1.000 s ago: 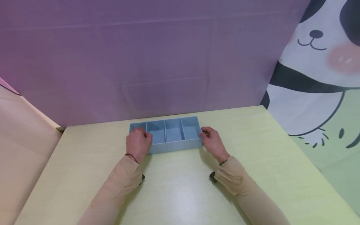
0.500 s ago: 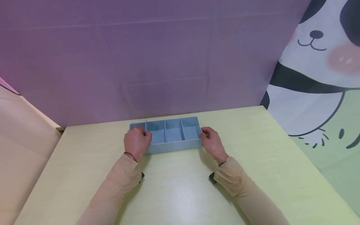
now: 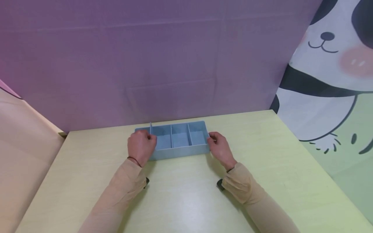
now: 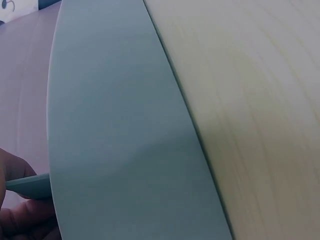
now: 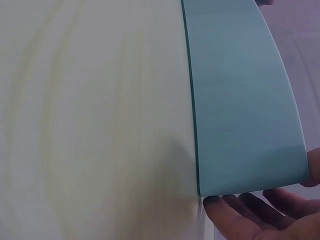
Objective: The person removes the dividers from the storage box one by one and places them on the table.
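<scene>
A blue box [image 3: 182, 151] with several compartments in a row sits near the back of the table. My left hand [image 3: 141, 147] is over its left end, hiding part of the leftmost compartment. Thumb and fingers pinch a thin blue divider [image 4: 31, 186], which sticks up past the box's rim in the left wrist view. The divider's far end [image 3: 151, 127] shows slightly above the back rim. My right hand [image 3: 221, 147] holds the box's right end; in the right wrist view its fingers [image 5: 232, 217] are against the end wall and the thumb is at the rim.
The pale wooden table [image 3: 183, 194] ends at a purple cloth backdrop [image 3: 175, 64] right behind the box. A panda-printed cloth [image 3: 326, 74] hangs at the right and a pinkish cloth [image 3: 26, 155] at the left.
My left hand has shifted slightly left, and the divider it pinches has risen a little above the back rim. The right hand and the box have stayed almost still.
</scene>
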The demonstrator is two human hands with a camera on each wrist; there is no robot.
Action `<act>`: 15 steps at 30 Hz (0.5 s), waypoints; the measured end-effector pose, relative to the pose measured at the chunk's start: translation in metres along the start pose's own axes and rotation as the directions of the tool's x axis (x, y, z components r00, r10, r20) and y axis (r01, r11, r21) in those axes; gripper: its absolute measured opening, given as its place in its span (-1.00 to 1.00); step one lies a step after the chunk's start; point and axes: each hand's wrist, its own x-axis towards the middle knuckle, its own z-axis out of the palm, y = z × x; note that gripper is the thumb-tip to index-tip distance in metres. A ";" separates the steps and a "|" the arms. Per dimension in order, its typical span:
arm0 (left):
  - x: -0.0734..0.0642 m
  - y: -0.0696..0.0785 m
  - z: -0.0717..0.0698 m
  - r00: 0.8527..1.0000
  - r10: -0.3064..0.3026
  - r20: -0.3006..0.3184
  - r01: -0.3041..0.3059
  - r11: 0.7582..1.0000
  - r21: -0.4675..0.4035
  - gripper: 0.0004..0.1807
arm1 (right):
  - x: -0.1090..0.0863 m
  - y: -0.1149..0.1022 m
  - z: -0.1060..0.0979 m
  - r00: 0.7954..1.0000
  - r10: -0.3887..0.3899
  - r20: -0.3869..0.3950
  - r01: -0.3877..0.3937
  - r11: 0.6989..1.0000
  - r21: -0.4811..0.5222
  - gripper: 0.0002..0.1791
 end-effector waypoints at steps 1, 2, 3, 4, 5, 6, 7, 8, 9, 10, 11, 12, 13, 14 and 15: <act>0.000 0.000 0.000 1.000 -0.009 0.005 0.009 1.000 -0.013 -0.62 | 0.000 0.000 0.000 1.000 0.002 0.002 -0.002 1.000 0.002 -0.63; 0.000 -0.001 -0.001 1.000 -0.020 0.008 0.020 0.999 -0.025 -0.62 | 0.000 0.000 0.000 1.000 0.003 0.003 -0.003 1.000 0.004 -0.63; 0.000 -0.001 -0.001 0.999 -0.032 0.013 0.033 0.999 -0.036 -0.63 | 0.000 0.000 0.000 1.000 0.004 0.005 -0.004 1.000 0.006 -0.63; 0.001 -0.001 -0.002 0.999 -0.050 0.020 0.051 0.997 -0.051 -0.65 | 0.000 0.000 0.000 1.000 0.005 0.006 -0.005 1.000 0.007 -0.63; 0.001 -0.001 -0.003 0.997 -0.073 0.028 0.075 0.995 -0.068 -0.68 | 0.000 0.000 0.000 1.000 0.005 0.007 -0.005 1.000 0.006 -0.63; 0.001 -0.002 -0.003 0.994 -0.102 0.038 0.105 0.991 -0.084 -0.72 | 0.000 0.000 0.000 1.000 0.005 0.009 -0.005 1.000 0.004 -0.63; 0.001 -0.002 -0.004 0.990 -0.132 0.049 0.136 0.986 -0.098 -0.77 | 0.000 0.000 0.000 1.000 0.007 0.011 -0.007 1.000 0.002 -0.63; 0.001 -0.003 -0.005 0.985 -0.161 0.062 0.167 0.980 -0.110 -0.81 | 0.000 -0.001 0.000 1.000 0.007 0.011 -0.007 1.000 0.001 -0.63; 0.002 -0.003 -0.006 0.979 -0.190 0.076 0.198 0.973 -0.121 -0.84 | 0.000 -0.001 0.000 1.000 0.009 0.012 -0.009 1.000 0.000 -0.63; 0.002 -0.004 -0.007 0.972 -0.216 0.088 0.226 0.965 -0.129 -0.84 | 0.000 -0.001 0.000 1.000 0.010 0.012 -0.010 1.000 -0.002 -0.63; 0.002 -0.005 -0.008 0.966 -0.239 0.100 0.251 0.958 -0.136 -0.82 | 0.000 -0.001 0.000 1.000 0.009 0.013 -0.009 1.000 -0.005 -0.62; 0.003 -0.005 -0.008 0.961 -0.255 0.111 0.269 0.953 -0.137 -0.79 | 0.000 -0.001 0.000 1.000 0.010 0.013 -0.010 1.000 -0.007 -0.62; 0.003 -0.006 -0.009 0.957 -0.263 0.122 0.279 0.951 -0.137 -0.76 | 0.000 -0.001 0.000 1.000 0.010 0.011 -0.010 1.000 -0.006 -0.62; 0.004 -0.006 -0.010 0.954 -0.270 0.131 0.287 0.949 -0.135 -0.75 | 0.000 -0.001 0.000 1.000 0.010 0.009 -0.010 1.000 -0.004 -0.62; 0.004 -0.007 -0.011 0.952 -0.274 0.137 0.292 0.947 -0.132 -0.74 | 0.000 -0.001 0.000 1.000 0.010 0.008 -0.009 1.000 -0.003 -0.63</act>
